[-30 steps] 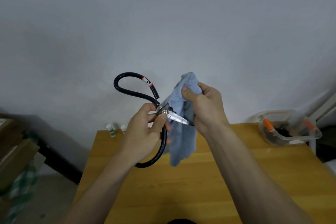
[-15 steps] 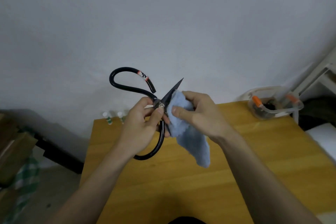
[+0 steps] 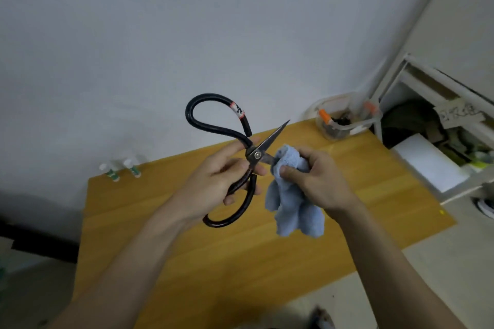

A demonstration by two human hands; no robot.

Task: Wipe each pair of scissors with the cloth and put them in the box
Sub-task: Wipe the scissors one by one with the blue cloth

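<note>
Mid-wipe: left hand (image 3: 213, 184) grips black-handled steel scissors (image 3: 242, 160), right hand (image 3: 318, 179) pinches blue cloth (image 3: 291, 208) round one blade; next, probably the other blade.

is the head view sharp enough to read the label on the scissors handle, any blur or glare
Head view: soft overall, the label band on the scissors too blurred to read; wide-angle bending tilts the shelf at right; dim, even light, no glare on the open blade; both hands, left and right, slightly smeared.
</note>
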